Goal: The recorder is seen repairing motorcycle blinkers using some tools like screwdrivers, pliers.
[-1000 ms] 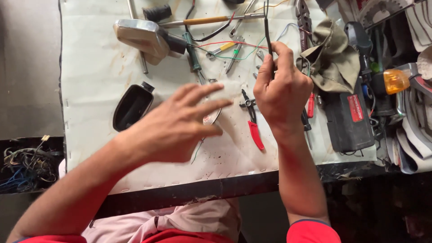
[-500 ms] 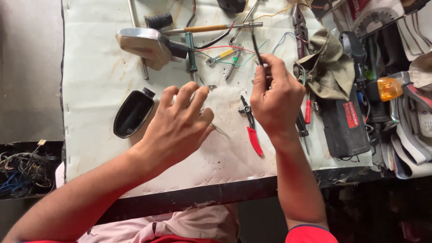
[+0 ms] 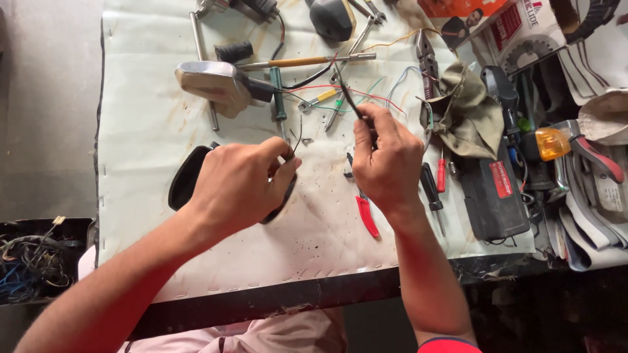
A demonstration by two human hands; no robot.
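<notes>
the left hand [image 3: 239, 186] pinched a thin dark wire [image 3: 296, 140] at its fingertips, lifting the end clear to work. the right hand [image 3: 387, 160] gripped a black cable [image 3: 347, 91], holding it taut above the white-covered table [image 3: 144, 124]. red-handled pliers [image 3: 364, 209] lay just below, within reach.

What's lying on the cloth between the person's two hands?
In the head view, between the left hand and right hand is mostly bare white cloth, plus small red-handled pliers partly under the right hand.
</notes>
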